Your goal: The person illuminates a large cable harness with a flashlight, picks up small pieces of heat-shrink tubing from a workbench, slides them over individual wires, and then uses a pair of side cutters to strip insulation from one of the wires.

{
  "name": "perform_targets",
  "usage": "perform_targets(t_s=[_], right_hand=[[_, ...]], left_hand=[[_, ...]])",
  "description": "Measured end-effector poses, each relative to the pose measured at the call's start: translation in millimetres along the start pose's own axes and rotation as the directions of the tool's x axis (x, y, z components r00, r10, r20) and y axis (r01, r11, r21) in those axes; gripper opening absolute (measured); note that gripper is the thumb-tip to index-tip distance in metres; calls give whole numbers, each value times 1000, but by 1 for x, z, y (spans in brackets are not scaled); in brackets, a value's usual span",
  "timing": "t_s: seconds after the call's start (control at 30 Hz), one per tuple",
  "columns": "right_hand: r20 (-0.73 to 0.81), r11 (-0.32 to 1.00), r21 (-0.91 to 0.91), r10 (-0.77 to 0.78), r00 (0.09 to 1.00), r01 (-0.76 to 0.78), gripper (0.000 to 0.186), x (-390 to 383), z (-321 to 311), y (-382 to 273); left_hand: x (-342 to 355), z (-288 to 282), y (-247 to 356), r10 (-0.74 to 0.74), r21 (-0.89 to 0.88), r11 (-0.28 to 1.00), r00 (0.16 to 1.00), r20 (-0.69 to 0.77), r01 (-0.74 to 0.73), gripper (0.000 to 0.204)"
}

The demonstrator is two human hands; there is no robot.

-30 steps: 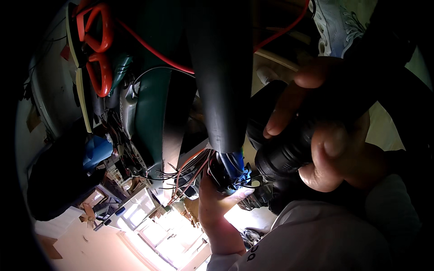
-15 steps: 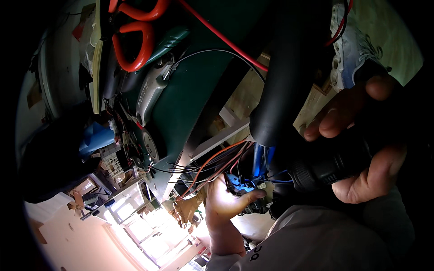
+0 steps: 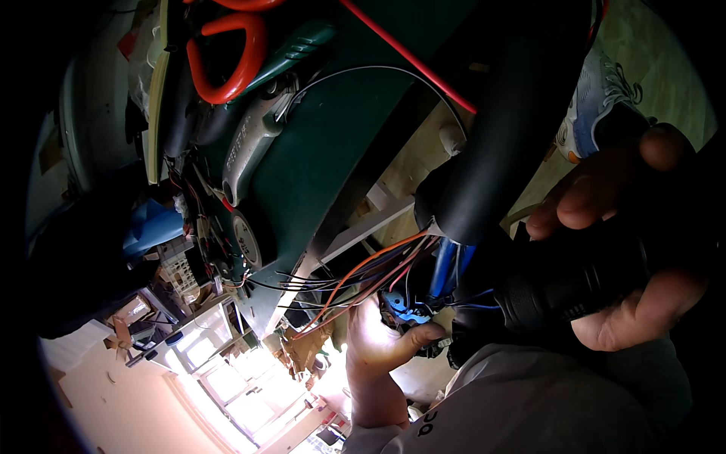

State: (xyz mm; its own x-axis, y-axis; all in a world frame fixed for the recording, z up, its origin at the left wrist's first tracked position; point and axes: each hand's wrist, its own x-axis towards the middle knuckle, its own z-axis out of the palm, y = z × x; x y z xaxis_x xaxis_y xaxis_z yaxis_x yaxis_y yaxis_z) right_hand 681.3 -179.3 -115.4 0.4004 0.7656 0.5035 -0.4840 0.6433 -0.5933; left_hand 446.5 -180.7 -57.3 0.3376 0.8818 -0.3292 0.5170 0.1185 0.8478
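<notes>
My left hand [image 3: 376, 349] is closed, thumb and fingers around a small blue part [image 3: 404, 309]; its kind is hard to make out. Above it, orange, brown, blue and black wires [image 3: 355, 268] come out of the end of a thick black cable sleeve [image 3: 495, 174]. On the right, my right hand [image 3: 628, 303] grips a dark cylinder with a ribbed ring [image 3: 522, 304], fingers above and thumb below. Thin blue and black wires [image 3: 475, 300] run between the blue part and the cylinder's near end. Shadow hides much of the right hand.
On the dark green tabletop [image 3: 333, 144] lie a tool with orange loop handles [image 3: 253, 60], a green-handled tool [image 3: 295, 49], a grey utility knife [image 3: 252, 147] and a round disc [image 3: 246, 238]. A red cable [image 3: 408, 57] crosses above. A shoe [image 3: 594, 106] stands on the floor.
My right hand and its cylinder have shifted slightly right. The cable sleeve has moved right too, while the left hand keeps its hold on the blue part. The view has shifted a little.
</notes>
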Motion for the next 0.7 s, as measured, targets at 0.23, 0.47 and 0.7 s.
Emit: perform_targets(t_s=[0.23, 0.47, 0.7], right_hand=[[-41, 998, 57, -11, 999, 13, 77, 0, 4, 3], [-32, 998, 59, 4, 999, -2, 75, -3, 0, 2], [1, 999, -7, -41, 999, 41, 74, 1, -2, 0]], left_hand=[[-7, -6, -6, -6, 134, 991, 999, -53, 13, 87], [-9, -17, -15, 79, 227, 970, 996, 32, -84, 88], [-11, -12, -11, 16, 165, 986, 999, -28, -11, 88]])
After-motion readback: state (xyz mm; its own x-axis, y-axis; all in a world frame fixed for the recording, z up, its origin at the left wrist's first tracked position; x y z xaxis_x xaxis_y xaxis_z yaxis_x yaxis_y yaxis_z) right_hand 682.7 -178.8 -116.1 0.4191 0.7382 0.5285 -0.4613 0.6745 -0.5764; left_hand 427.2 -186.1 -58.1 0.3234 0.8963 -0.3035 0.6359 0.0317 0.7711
